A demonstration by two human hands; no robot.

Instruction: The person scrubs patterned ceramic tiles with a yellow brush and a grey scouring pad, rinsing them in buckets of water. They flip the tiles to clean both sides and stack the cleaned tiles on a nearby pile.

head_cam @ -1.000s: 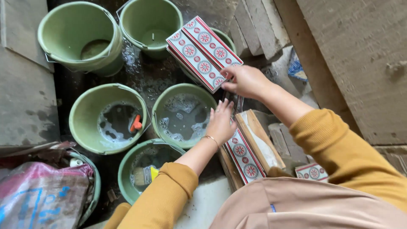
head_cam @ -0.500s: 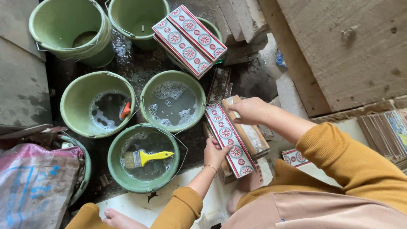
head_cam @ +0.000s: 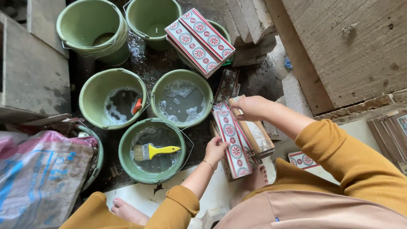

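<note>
The long patterned tile [head_cam: 233, 142] is held at both ends, raised on edge above a wooden box [head_cam: 259, 138] that lies beside the green buckets. Risk: the tile appears thin and possibly wet, so a slack grip at either end could let it slip and strike the box or the bare foot [head_cam: 257, 178] directly below. A second risk is contact with the soapy bucket [head_cam: 182, 101] just to its left, whose rim is close to the tile's upper end. The left hand [head_cam: 216, 149] is partly closed, fingers curled against the near long edge of the tile. The right hand [head_cam: 251, 107] is closed over the far end, thumb and fingers pinching it. A yellow-handled brush [head_cam: 154, 151] rests in the nearest bucket [head_cam: 127, 163]. A stack of tiles [head_cam: 199, 41] sits across another bucket further off.
</note>
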